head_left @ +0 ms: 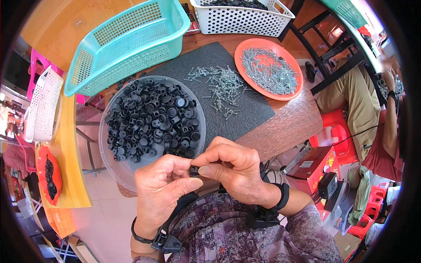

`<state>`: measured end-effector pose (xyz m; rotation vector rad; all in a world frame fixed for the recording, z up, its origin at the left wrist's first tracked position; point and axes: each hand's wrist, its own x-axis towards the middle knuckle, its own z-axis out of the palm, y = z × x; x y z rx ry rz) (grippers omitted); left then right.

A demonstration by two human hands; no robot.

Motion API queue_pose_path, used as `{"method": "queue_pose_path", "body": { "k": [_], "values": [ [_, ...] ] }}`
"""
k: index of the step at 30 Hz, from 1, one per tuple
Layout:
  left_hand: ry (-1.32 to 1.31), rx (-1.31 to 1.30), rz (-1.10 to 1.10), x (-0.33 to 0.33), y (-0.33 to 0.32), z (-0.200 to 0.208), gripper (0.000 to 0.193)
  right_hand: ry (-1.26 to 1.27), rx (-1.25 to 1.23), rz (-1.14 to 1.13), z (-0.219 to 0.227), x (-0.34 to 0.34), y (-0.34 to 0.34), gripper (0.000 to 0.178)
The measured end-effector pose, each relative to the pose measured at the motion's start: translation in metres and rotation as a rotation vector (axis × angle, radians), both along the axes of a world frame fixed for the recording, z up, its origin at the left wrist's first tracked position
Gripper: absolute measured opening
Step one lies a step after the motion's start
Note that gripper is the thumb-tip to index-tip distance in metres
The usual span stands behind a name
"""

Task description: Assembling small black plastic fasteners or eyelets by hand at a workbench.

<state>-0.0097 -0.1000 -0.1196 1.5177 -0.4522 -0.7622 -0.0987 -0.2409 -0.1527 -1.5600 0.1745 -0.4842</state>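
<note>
Close to my body, my left hand (pixel 164 186) and my right hand (pixel 232 168) meet fingertip to fingertip. Between them they pinch a small black plastic part (pixel 194 171), partly hidden by the thumbs and fingers. Just beyond my left hand stands a round clear tub (pixel 131 170) heaped with similar black plastic parts (pixel 153 118). Past my right hand, a loose pile of small silver screws (pixel 221 85) lies on a dark grey mat (pixel 250 111). An orange plate (pixel 239 59) with many more such screws sits to the right of the mat.
A teal basket (pixel 127 65) stands at the far left of the table, with a white perforated basket (pixel 245 22) of black parts behind. At left, a red dish (pixel 44 160) of dark bits rests on a yellow surface. Another person (pixel 351 96) sits at the right, near a red box (pixel 313 168).
</note>
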Motion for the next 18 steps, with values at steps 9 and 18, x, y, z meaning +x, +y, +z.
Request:
{"method": "queue_pose_path", "body": {
  "k": [9,18],
  "values": [
    [-0.234,-0.028,0.037,-0.005,-0.004,-0.015,0.029,-0.062,-0.132,-0.061,0.003,0.001,-0.003,0.016],
    [-0.768,-0.058,0.019,0.002,-0.013,-0.017,0.033,-0.074,-0.001,-0.025,0.009,0.0,-0.004,0.015]
  ]
}}
